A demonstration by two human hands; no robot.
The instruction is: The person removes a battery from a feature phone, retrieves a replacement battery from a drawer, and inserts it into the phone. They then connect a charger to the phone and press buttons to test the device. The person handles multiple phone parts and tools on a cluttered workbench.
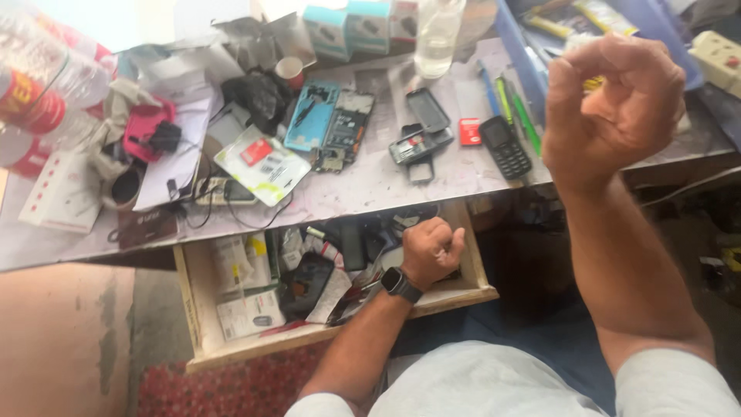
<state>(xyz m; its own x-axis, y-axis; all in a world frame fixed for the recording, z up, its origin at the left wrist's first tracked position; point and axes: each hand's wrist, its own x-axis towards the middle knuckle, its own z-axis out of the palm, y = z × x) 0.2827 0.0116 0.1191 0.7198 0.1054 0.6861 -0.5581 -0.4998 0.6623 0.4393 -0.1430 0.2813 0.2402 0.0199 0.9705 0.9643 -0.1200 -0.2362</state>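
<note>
My left hand (431, 249), with a dark watch on its wrist, is down inside an open wooden drawer (332, 333) under the worktop. Its fingers are curled into a fist among the loose clutter there, and I see nothing held in it. My right hand (614, 108) is raised close to the camera over the table's right side. Its fingers curl round to the thumb, with no object visible between them. A black keypad phone (503, 147) lies on the worktop just left of it, beside a taken-apart phone (421, 143) and a small red card (469, 131).
The worktop carries a blue phone shell (311, 116), a circuit board (349, 123), a white packet (262, 166), pens (513, 104), a clear bottle (438, 35), small boxes (347, 27), a black bag (262, 96) and cables. Plastic bottles (38, 85) stand at far left.
</note>
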